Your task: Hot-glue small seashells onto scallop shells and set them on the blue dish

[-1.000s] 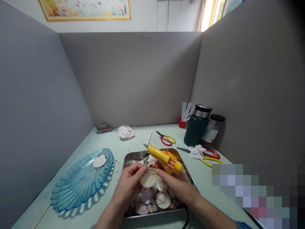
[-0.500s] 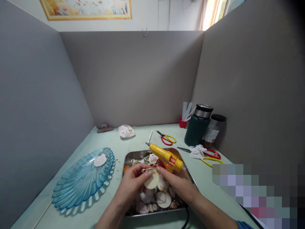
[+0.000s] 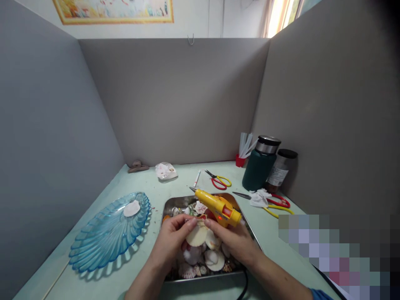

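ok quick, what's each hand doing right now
Left hand: closed, its fingers pinching a pale fan-shaped scallop shell.
Right hand: closed on a yellow plastic glue gun, its fingertips touching the same shell.

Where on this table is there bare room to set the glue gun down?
Bare green tabletop lies between the blue glass shell-shaped dish and the steel tray of seashells. The back right is crowded: red-and-yellow scissors, dark green flask, crumpled tissue.
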`<action>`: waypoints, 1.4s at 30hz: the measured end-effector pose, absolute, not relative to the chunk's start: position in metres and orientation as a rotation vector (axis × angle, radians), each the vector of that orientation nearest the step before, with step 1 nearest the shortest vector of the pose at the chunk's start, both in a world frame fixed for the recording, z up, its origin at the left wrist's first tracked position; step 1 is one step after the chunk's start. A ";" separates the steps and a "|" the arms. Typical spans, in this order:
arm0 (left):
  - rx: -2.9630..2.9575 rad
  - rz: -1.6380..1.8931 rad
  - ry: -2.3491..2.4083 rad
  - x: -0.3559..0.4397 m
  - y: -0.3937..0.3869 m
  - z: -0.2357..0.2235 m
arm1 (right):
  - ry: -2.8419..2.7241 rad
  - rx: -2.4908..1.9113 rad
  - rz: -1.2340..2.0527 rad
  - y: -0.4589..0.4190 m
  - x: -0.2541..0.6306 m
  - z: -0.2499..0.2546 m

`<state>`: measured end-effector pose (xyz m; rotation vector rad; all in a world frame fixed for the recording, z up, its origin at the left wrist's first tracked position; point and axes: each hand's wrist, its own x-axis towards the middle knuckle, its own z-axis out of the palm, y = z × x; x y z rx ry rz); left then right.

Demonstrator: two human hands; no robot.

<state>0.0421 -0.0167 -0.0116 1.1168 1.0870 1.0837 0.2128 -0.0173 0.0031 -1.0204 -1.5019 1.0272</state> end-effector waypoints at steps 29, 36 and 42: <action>1.103 1.113 1.103 0.044 -0.015 -0.008 | -1.467 -1.019 1.004 -0.013 0.212 -0.004; 1.087 1.105 1.078 0.043 -0.016 -0.009 | -1.545 -1.012 0.966 -0.014 0.214 -0.003; 1.117 1.102 1.049 0.045 -0.018 -0.006 | -1.506 -1.014 0.944 -0.015 0.213 0.000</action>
